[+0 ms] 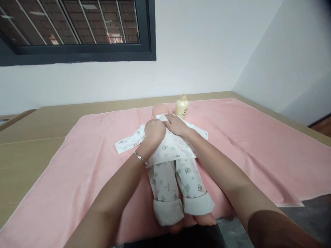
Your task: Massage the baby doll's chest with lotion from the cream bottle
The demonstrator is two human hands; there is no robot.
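A baby doll (160, 109) lies on its back with its head toward the wall and its feet toward me. It wears a white printed shirt (168, 151) and matching trousers (165, 181) with the cuffs rolled up. My left hand (154, 131), a silver bracelet on its wrist, is closed at the shirt's upper front, seemingly gripping the cloth. Beside it my right hand (176, 124) rests on the chest, its fingers stretched over the shirt. The sleeves spread out to both sides. Both hands partly cover the collar and the doll's head.
A cream bottle (181, 107) stands just beyond the doll's head, to the right. Beneath the doll is a pink blanket (88, 172) with some creases, spread over a tan surface (31, 155). A white wall and a barred window rise behind.
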